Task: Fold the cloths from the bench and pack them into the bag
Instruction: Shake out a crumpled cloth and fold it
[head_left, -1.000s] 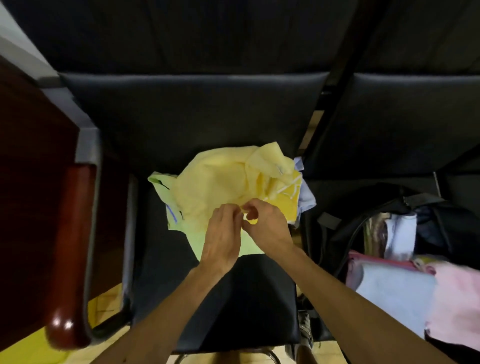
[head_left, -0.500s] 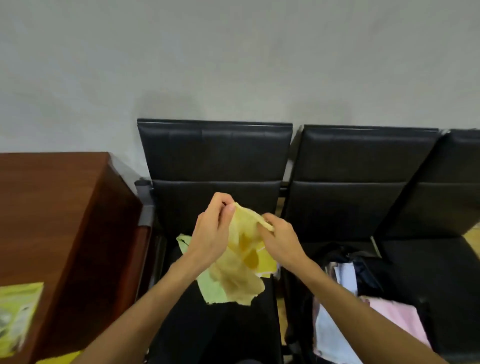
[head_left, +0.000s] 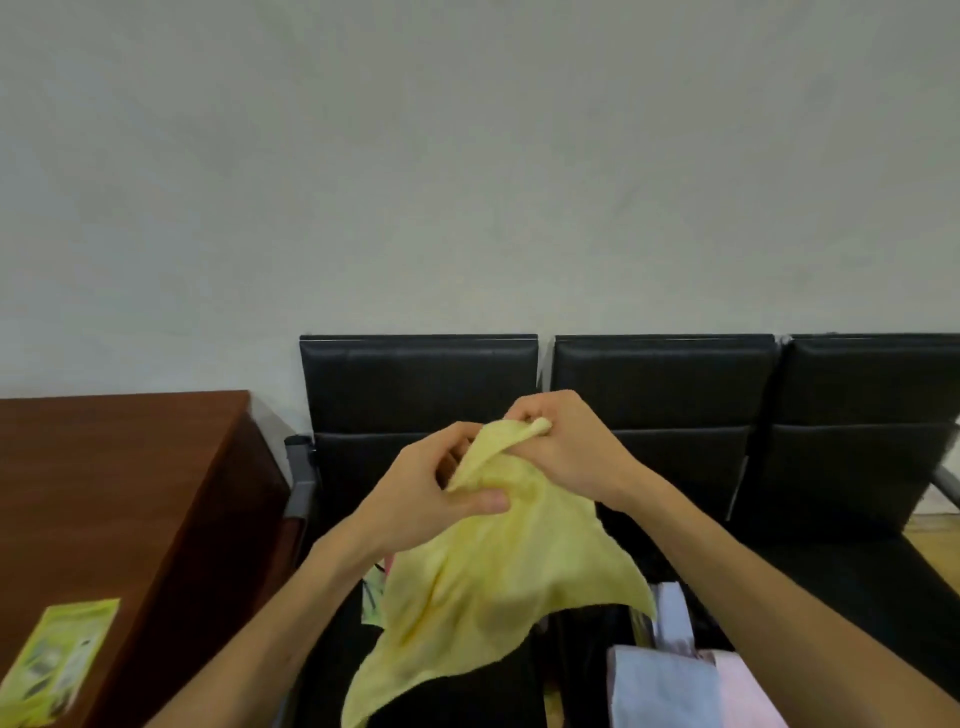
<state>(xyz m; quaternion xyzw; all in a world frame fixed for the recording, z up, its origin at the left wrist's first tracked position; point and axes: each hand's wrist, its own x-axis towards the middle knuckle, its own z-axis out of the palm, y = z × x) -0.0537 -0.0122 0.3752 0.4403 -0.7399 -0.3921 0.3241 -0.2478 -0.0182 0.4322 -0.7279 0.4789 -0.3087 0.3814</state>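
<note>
A pale yellow cloth (head_left: 498, 582) hangs in the air above the black bench (head_left: 415, 395). My left hand (head_left: 431, 488) pinches its upper edge, thumb pressed on the fabric. My right hand (head_left: 566, 447) grips the top corner just to the right and a little higher. The cloth drapes down below both hands and hides most of the left seat. A sliver of green cloth (head_left: 373, 597) shows on that seat behind the yellow one. Folded light-blue (head_left: 660, 691) and pink (head_left: 748, 696) cloths lie at the lower right; the bag itself is mostly hidden.
A brown wooden desk (head_left: 130, 493) stands to the left of the bench, with a yellow-green packet (head_left: 57, 660) on it. Two further black seats (head_left: 857, 467) extend to the right. A plain grey wall fills the upper half.
Both hands lifted the yellow cloth off the seat and raised it higher. It went from crumpled to hanging spread out, and the view tilted up toward the wall.
</note>
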